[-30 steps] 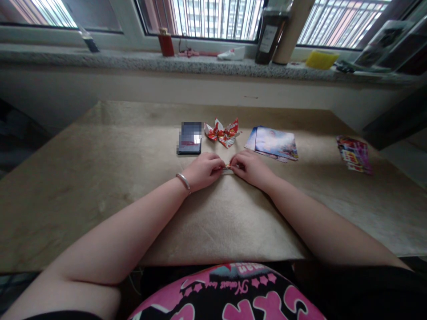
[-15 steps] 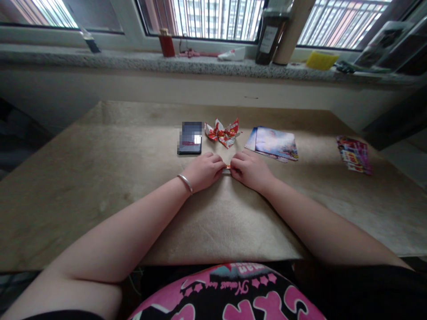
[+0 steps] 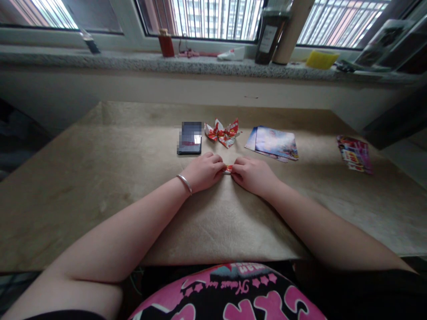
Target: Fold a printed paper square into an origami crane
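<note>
My left hand [image 3: 204, 171] and my right hand [image 3: 252, 174] meet at the middle of the tan table [image 3: 83, 178]. Both pinch a small folded piece of red and white paper [image 3: 228, 169] between their fingertips; most of it is hidden by the fingers. A silver bangle [image 3: 184, 182] circles my left wrist. Just beyond the hands lies a finished folded red and white paper shape [image 3: 223, 131].
A dark phone [image 3: 190, 138] lies left of the folded shape, a stack of printed sheets [image 3: 274, 143] to its right, and a colourful packet [image 3: 353, 154] far right. The stone windowsill [image 3: 133, 62] holds a red lighter [image 3: 166, 43], a dark jar [image 3: 268, 33] and a yellow object [image 3: 321, 59].
My two hands have closed in on each other slightly and the right hand has drawn a little nearer to me; the small paper stays pinched between them.
</note>
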{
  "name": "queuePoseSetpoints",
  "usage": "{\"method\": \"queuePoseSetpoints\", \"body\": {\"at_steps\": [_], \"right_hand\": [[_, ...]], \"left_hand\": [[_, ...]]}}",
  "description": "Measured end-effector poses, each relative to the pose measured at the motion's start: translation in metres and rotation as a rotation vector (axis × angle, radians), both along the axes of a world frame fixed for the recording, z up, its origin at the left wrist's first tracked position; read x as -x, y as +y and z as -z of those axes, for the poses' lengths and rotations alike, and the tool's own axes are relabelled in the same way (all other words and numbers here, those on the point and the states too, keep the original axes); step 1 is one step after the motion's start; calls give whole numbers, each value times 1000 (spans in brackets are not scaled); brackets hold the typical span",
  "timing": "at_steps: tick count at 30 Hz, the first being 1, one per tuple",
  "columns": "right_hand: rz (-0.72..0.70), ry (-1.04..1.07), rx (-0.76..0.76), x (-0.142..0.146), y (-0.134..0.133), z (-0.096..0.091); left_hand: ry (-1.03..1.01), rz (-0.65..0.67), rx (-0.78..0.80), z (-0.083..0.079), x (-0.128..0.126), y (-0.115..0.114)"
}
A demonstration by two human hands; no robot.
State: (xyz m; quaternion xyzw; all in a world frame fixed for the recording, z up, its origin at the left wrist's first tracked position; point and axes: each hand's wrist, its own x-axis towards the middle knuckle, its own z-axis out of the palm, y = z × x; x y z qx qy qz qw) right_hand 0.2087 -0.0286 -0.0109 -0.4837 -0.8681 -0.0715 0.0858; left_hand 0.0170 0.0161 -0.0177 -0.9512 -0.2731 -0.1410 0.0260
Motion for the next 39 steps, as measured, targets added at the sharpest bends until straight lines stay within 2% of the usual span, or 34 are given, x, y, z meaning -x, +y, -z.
{"method": "queuePoseSetpoints", "body": {"at_steps": [5,10,14,18,22,27,34,39], "right_hand": [[42,-61,-1,4,-6,-4],[-9,-86,-62,0,0,-3],[-3,17,-66,-9,10,3],[-18,137,-35,-14,16,8],[-36,191,-18,-15,17,11],[-27,229,-6,-15,12,10],[-45,263,65,-15,13,10],[-17,255,69,-11,15,12]], "left_hand": [[-24,11,13,3,1,2],[-57,53,35,1,4,2],[-94,144,111,1,5,4],[-176,157,141,4,6,6],[-159,190,177,7,5,8],[-111,106,178,4,4,6],[-59,111,173,2,5,2],[-70,42,139,3,2,-4]]}}
